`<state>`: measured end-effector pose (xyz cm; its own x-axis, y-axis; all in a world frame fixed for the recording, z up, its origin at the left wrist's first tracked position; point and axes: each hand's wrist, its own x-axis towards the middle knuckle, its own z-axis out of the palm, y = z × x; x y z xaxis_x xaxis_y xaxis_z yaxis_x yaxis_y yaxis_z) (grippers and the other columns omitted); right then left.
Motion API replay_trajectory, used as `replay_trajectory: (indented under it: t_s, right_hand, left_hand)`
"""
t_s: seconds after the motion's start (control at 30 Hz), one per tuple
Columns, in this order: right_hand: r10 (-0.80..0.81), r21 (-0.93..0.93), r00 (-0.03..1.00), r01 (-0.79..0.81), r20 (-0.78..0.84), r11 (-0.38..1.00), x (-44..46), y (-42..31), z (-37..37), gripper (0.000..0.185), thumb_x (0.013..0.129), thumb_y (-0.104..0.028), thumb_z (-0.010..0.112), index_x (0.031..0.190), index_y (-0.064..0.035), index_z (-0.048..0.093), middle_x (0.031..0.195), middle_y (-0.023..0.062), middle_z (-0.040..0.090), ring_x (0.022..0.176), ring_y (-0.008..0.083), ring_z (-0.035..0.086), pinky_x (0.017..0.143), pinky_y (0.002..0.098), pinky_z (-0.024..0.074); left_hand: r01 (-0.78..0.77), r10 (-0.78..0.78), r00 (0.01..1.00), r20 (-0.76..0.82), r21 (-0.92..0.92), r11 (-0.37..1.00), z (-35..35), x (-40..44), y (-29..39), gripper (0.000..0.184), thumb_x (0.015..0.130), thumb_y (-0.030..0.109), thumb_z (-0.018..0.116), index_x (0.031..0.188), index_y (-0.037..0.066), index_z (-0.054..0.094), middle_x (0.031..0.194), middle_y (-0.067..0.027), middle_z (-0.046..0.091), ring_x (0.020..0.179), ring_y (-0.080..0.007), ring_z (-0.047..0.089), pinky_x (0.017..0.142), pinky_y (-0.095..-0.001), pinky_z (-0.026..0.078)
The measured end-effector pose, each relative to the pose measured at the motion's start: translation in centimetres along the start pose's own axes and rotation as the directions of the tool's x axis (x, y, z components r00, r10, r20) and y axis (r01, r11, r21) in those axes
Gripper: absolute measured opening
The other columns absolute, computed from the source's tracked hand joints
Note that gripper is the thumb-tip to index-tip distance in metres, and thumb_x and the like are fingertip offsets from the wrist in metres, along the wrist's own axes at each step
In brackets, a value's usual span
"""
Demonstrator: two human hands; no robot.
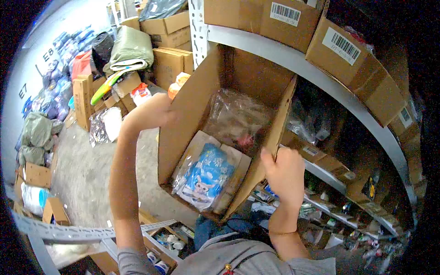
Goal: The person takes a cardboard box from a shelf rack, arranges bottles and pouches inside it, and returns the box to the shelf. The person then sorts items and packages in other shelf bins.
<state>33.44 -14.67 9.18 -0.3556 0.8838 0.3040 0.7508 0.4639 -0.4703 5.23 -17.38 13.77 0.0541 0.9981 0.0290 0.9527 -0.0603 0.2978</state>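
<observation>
An open cardboard box (181, 133) is held tilted in front of my chest, its inside facing me. In its lower part lies a clear-wrapped packet (208, 172) with a blue and white cartoon print. Crumpled clear plastic bags (238, 112) fill the upper part, with a small reddish item (246, 140) among them. My left hand (158, 111) is at the box's outer left wall, its fingers mostly hidden. My right hand (285, 173) grips the right wall's edge, thumb on the near side and fingers curled out of sight.
Metal shelving (275, 43) with barcoded cartons (348, 64) curves along the right, close to the box. Bagged goods (57, 87) and cartons (172, 66) pile up at the left and back. Grey floor (89, 183) shows at left. A perforated rail (68, 230) crosses lower left.
</observation>
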Motion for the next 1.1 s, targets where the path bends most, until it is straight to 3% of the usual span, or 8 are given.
replay_trajectory:
  t_s: [0.3,0.4,0.63,0.73,0.83,0.9,1.03,1.1]
  right_hand:
    - [0.232,0.032,0.969,-0.230,-0.083,0.973,6.2,0.6,0.6,0.038,0.071,-0.031,0.046,0.063,0.0053,0.054,0.065,0.0242,0.054,0.066,0.0388,0.053,0.063,0.0431,0.0421]
    - [0.261,0.006,0.951,-0.264,-0.165,0.965,8.2,1.3,0.6,0.039,0.069,-0.033,0.046,0.065,0.0055,0.055,0.071,0.0254,0.054,0.071,0.0393,0.053,0.066,0.0432,0.0417]
    - [0.364,0.055,0.929,-0.361,-0.072,0.931,12.2,4.3,0.2,0.040,0.067,-0.036,0.049,0.072,0.0031,0.056,0.080,0.0238,0.055,0.079,0.0367,0.053,0.069,0.0417,0.0416]
    - [0.315,0.125,0.901,-0.290,-0.299,0.949,14.1,6.9,1.8,0.037,0.061,-0.029,0.050,0.062,0.0079,0.054,0.065,0.0235,0.054,0.063,0.0330,0.053,0.059,0.0346,0.0404]
    - [-0.078,-0.217,0.932,-0.001,-0.354,0.976,15.5,8.4,2.7,0.040,0.061,-0.032,0.050,0.066,0.0073,0.055,0.072,0.0258,0.054,0.069,0.0349,0.053,0.064,0.0356,0.0404]
    - [0.353,0.111,0.886,-0.335,-0.301,0.935,15.4,6.3,1.8,0.041,0.062,-0.034,0.051,0.072,0.0058,0.056,0.079,0.0269,0.053,0.075,0.0360,0.052,0.068,0.0370,0.0397]
    - [0.405,0.115,0.868,-0.389,-0.286,0.914,15.5,5.6,1.8,0.041,0.063,-0.035,0.051,0.073,0.0049,0.056,0.079,0.0269,0.053,0.078,0.0357,0.052,0.070,0.0365,0.0396]
    - [0.288,0.083,0.891,-0.276,-0.350,0.957,14.7,5.1,1.6,0.041,0.064,-0.035,0.051,0.073,0.0052,0.056,0.079,0.0269,0.053,0.078,0.0358,0.052,0.070,0.0364,0.0395]
  left_hand:
    - [-0.133,0.123,0.981,-0.147,-0.060,0.989,-0.1,6.5,-1.7,0.028,0.067,0.019,0.052,0.070,-0.009,0.052,0.063,-0.0261,0.049,0.061,-0.0350,0.054,0.056,-0.0376,0.042]
    - [0.006,0.005,0.983,-0.182,0.061,0.998,0.0,8.6,-1.9,0.032,0.067,0.020,0.053,0.068,-0.012,0.051,0.064,-0.0285,0.049,0.063,-0.0385,0.053,0.058,-0.0391,0.042]
    - [0.002,0.046,0.846,-0.531,0.090,0.996,1.1,11.4,-1.4,0.025,0.067,0.018,0.051,0.064,-0.007,0.056,0.064,-0.0261,0.053,0.065,-0.0393,0.054,0.064,-0.0415,0.044]
    - [0.070,0.038,0.773,-0.633,0.144,0.987,1.0,11.4,0.0,0.031,0.070,0.029,0.051,0.065,-0.001,0.058,0.061,-0.0225,0.054,0.061,-0.0364,0.055,0.058,-0.0429,0.044]
    - [0.200,0.031,0.713,-0.700,0.246,0.948,0.8,12.9,0.5,0.036,0.072,0.036,0.051,0.062,0.002,0.057,0.058,-0.0211,0.054,0.058,-0.0333,0.056,0.052,-0.0418,0.044]
    - [0.188,0.119,0.644,-0.756,0.307,0.933,1.2,13.8,0.0,0.042,0.074,0.042,0.049,0.057,0.004,0.055,0.054,-0.0182,0.053,0.055,-0.0313,0.055,0.048,-0.0402,0.043]
    - [0.133,0.100,0.548,-0.831,0.204,0.970,1.8,12.2,0.7,0.037,0.075,0.041,0.047,0.071,0.005,0.054,0.067,-0.0164,0.056,0.060,-0.0282,0.056,0.048,-0.0375,0.043]
    - [0.002,0.136,0.596,-0.792,0.171,0.985,3.3,8.5,1.5,0.034,0.078,0.037,0.045,0.087,0.006,0.053,0.090,-0.0185,0.054,0.080,-0.0292,0.055,0.064,-0.0365,0.044]
